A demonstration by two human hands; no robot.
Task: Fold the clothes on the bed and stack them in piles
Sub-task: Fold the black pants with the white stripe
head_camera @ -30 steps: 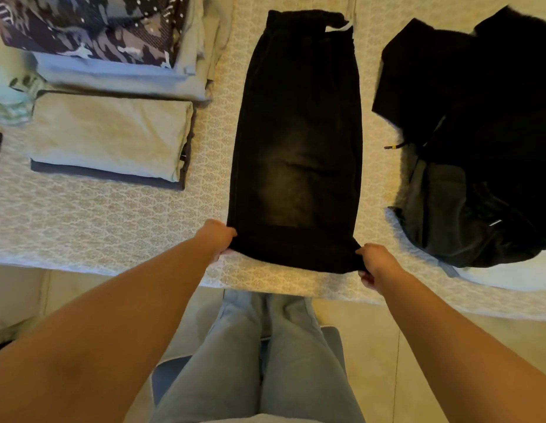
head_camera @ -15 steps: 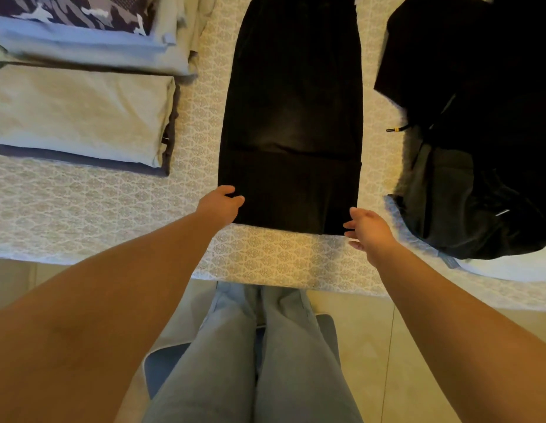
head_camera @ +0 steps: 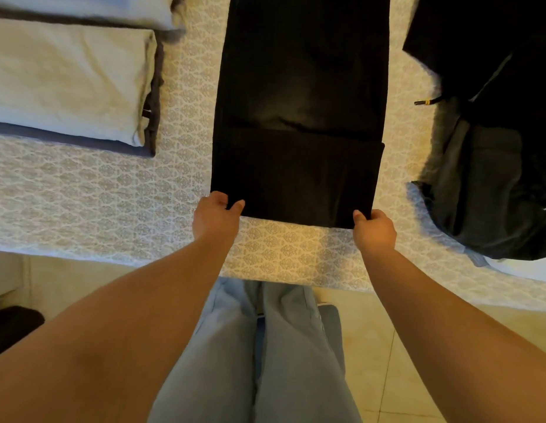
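The black trousers (head_camera: 299,117) lay lengthwise down the middle of the bed (head_camera: 97,193), their near end already doubled back over itself into a flat band, the folded edge closest to the person. The left hand (head_camera: 215,216) pinched the near left corner of that fold, thumb on top and fingers curled under; the right hand (head_camera: 374,230) gripped the near right corner the same way. The cloth looked a heavy, denim-like weave, soft enough to bend but with body to hold a crease, and not slippery on the patterned cover. Taken at both corners like this it should lift evenly; held in the middle, I judged, the layers would sag and slide apart. To the left sat a pile of folded pale clothes (head_camera: 70,80), and to the right a loose heap of dark clothes (head_camera: 491,132) waited, well apart from the trousers.
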